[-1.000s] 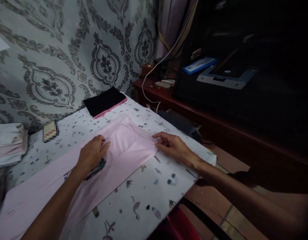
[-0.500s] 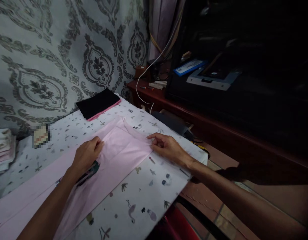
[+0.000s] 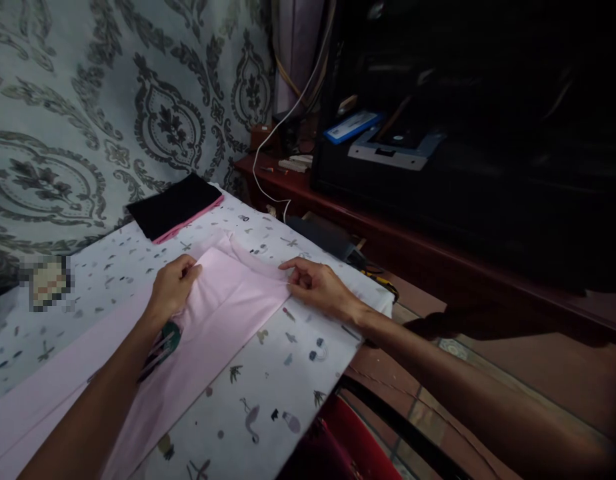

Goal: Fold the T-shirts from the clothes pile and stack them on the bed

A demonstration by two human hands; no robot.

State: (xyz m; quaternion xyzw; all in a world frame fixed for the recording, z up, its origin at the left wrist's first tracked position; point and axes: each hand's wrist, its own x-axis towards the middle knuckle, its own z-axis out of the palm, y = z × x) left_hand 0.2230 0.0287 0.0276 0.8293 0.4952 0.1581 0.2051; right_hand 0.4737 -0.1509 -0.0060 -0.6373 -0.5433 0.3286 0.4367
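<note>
While the left hand (image 3: 173, 290) pinches a fold of the pink garment (image 3: 238, 283), the right hand (image 3: 315, 287) holds its right-hand edge, thumb and forefinger together on the fabric. The garment stretches from the table's (image 3: 268, 390) near left toward its right corner; part seems doubled over, but slack creases show, so the folding looks only partway along. Near the far corner, a black cloth (image 3: 175, 203) lies neatly flat over a pink one (image 3: 188, 221), apparently finished. A patterned curtain (image 3: 171, 127) rises behind the back edge. Right of the table stands a red-brown cabinet (image 3: 301, 195), with a white cable (image 3: 261, 155) and a tiled floor (image 3: 433, 297).
</note>
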